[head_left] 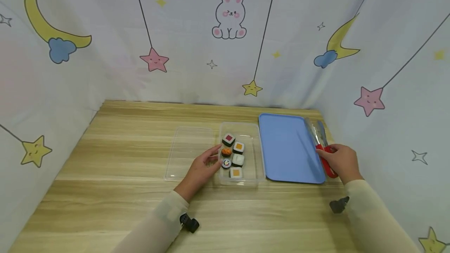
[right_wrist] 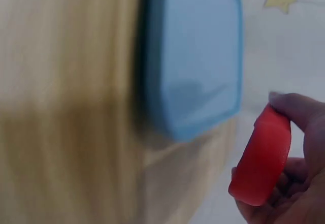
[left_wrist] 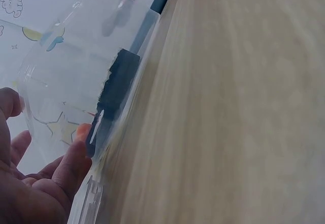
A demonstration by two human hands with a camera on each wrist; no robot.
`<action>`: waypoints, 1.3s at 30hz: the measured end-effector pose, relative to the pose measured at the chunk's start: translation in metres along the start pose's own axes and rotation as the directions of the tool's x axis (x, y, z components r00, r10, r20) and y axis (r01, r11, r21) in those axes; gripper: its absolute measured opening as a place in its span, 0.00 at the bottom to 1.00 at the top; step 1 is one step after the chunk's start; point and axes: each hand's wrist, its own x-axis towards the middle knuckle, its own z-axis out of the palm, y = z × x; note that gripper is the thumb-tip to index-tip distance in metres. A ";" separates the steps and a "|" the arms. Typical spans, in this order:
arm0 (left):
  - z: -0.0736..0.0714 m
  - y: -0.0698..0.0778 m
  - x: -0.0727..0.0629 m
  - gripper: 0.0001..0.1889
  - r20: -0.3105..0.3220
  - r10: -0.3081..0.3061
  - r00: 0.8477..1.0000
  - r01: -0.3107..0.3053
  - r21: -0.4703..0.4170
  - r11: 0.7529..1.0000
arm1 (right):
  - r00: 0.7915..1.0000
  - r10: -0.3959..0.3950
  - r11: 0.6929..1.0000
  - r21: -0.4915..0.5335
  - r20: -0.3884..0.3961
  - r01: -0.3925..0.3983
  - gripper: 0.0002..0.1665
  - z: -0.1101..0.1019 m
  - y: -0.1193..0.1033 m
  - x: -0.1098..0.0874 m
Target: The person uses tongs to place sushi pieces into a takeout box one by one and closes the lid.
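Several toy sushi pieces (head_left: 238, 160) sit in the left half of a clear plastic box (head_left: 251, 134). My left hand (head_left: 202, 169) touches the box's left wall with spread fingers. In the left wrist view, the left hand (left_wrist: 43, 183) lies against the clear wall, with dark-wrapped sushi (left_wrist: 118, 79) visible through it. My right hand (head_left: 342, 161) holds metal tongs (head_left: 312, 128) by their red grips at the right edge of a blue tray (head_left: 288, 147). In the right wrist view, the thumb and fingers of the right hand (right_wrist: 299, 183) curl around the red grip (right_wrist: 264, 158).
A clear flat lid (head_left: 190, 147) lies on the wooden table (head_left: 105, 190) left of the box. The blue tray stands right beside the box. A printed white curtain (head_left: 190, 81) rises behind the table and on both sides.
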 end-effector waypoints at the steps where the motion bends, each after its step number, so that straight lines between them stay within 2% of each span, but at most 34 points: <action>1: 0.000 0.000 0.000 0.29 0.000 0.001 1.000 -0.001 0.002 1.000 | 1.000 0.011 1.000 -0.015 -0.013 -0.011 0.49 0.002 0.009 0.001; 4: 0.000 0.000 -0.001 0.29 0.003 -0.001 1.000 0.001 -0.001 1.000 | 0.999 0.030 0.999 -0.040 -0.040 -0.031 0.46 0.009 0.029 0.002; 8: 0.000 0.002 -0.001 0.29 -0.001 -0.011 1.000 0.011 -0.008 1.000 | 0.997 -0.002 0.997 -0.078 -0.079 -0.005 0.43 0.018 0.049 0.003; 16: 0.001 0.002 -0.003 0.30 -0.008 -0.016 1.000 0.016 -0.004 1.000 | 0.985 -0.099 0.989 -0.119 -0.142 0.082 0.30 0.031 0.061 0.007; 20: 0.001 0.001 -0.002 0.30 -0.002 -0.018 1.000 0.018 -0.003 1.000 | 0.987 -0.091 0.989 -0.126 -0.129 0.075 0.33 0.030 0.058 0.007; 24: -0.001 0.000 -0.003 0.31 -0.009 -0.002 1.000 0.002 -0.009 1.000 | 0.996 -0.044 0.991 -0.130 -0.075 0.034 0.37 0.026 0.055 0.006; 28: -0.014 0.003 -0.011 0.31 -0.043 0.033 0.999 -0.032 0.009 0.999 | 0.998 -0.002 0.993 -0.118 -0.066 -0.006 0.45 0.019 0.049 0.004; 31: -0.036 0.008 -0.018 0.31 -0.088 0.057 0.995 -0.051 0.063 0.997 | 0.991 -0.036 0.998 -0.046 -0.132 0.030 0.47 0.010 0.025 -0.007; 34: -0.062 0.014 -0.020 0.31 -0.166 0.054 0.985 -0.029 0.149 0.988 | 0.968 -0.140 0.983 0.088 -0.206 0.161 0.41 0.005 -0.022 -0.029; 36: -0.077 0.017 -0.019 0.32 -0.216 0.017 0.976 0.030 0.214 0.976 | 0.947 -0.233 0.945 0.179 -0.219 0.274 0.35 0.009 -0.062 -0.046; 39: -0.092 0.018 -0.015 0.35 -0.263 -0.047 0.964 0.132 0.315 0.940 | 0.924 -0.355 0.844 0.376 -0.145 0.383 0.31 0.028 -0.124 -0.073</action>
